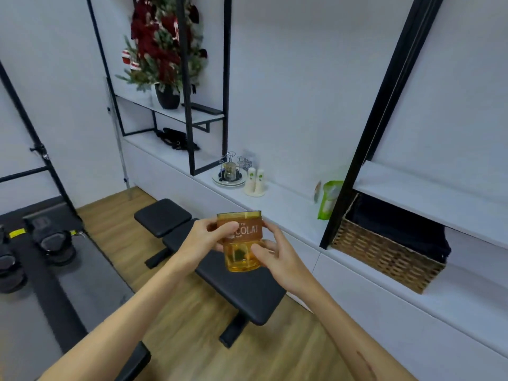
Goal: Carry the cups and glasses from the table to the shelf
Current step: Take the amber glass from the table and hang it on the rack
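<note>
Glass: an amber see-through glass (241, 242), upright, with a brown band round its upper half bearing pale letters that seem to read "COLAT", part of the word hidden by a thumb; something small and dark shows through the lower wall.
Where it is: held in the air between both hands, in front of the long white shelf (277, 204) and above a black padded bench (247, 287).
Left hand: the left hand (204, 239) grips the glass from its side, thumb across the band.
Right hand: the right hand (277, 255) grips the opposite side, thumb on the lower wall.
On the shelf: a small wire rack on plates (230, 174), two white bottles (255, 181), a green pouch (330, 199), a woven basket (384, 254).
Upper shelf: a potted decorated tree (165, 50).
</note>
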